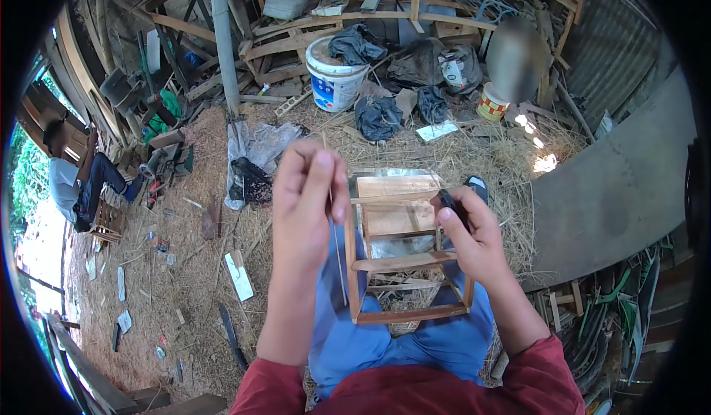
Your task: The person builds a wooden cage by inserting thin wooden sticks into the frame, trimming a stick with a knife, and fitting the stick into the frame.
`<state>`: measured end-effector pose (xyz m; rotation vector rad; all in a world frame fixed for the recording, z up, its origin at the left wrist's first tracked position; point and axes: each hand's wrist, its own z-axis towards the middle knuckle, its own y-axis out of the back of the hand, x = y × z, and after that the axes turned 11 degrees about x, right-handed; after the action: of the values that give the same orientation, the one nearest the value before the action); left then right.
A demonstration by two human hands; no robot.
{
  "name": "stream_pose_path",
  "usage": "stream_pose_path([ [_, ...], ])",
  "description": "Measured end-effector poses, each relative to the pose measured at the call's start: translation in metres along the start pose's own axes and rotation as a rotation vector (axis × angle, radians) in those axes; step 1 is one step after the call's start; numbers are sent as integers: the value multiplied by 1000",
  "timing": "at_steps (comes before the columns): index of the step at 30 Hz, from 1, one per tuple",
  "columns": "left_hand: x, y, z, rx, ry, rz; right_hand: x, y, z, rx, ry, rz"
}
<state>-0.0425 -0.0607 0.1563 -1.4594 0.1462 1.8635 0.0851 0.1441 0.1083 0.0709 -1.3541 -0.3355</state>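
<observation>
My left hand [307, 200] is raised left of the wooden frame, thumb and fingers pinched on a thin strip [341, 270] of cane or split wood. The strip hangs down past the frame's left side. My right hand [478, 233] is closed around a small black tool [450, 206] at the frame's right side; the fingers hide most of it, so I cannot tell its kind. The wooden frame [411, 314], like a small chair or stool with crossbars, rests between and against my blue-trousered legs. A pale board [392, 187] shows behind its upper part.
Straw and shavings cover the ground. Ahead stand a white bucket [331, 82] and several black plastic bags [378, 117]. A large grey sheet [611, 185] lies to the right. Another person [70, 171] sits far left. A white tile-like piece [238, 276] lies left of me.
</observation>
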Motion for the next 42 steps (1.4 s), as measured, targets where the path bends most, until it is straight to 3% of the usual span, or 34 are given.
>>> stream_pose_path([
  [5, -6, -28, -52, 127, 137, -163, 44, 7, -12, 105, 123, -219],
  [8, -15, -39, -76, 165, 175, -172, 60, 5, -10, 153, 420, -463],
  [20, -27, -60, -105, 232, 166, -228, 87, 10, -20, 216, 599, -600],
  [21, -28, -63, -106, 185, 198, -203, 86, 9, -22, 212, 594, -603],
  [24, -22, -60, -105, 172, 239, -179, 83, 2, -34, 153, 168, -210],
  [25, -19, -59, -104, 195, 248, -179, 81, 0, -33, 144, 165, -216],
  [28, -12, -64, -103, 187, 280, -114, 79, -1, -28, 191, -138, 70],
  [31, -7, -65, -105, 181, 301, -80, 70, -11, -29, 166, -98, 260],
  [42, 1, -62, -109, 195, 294, -128, 74, -11, -27, 228, -171, 199],
])
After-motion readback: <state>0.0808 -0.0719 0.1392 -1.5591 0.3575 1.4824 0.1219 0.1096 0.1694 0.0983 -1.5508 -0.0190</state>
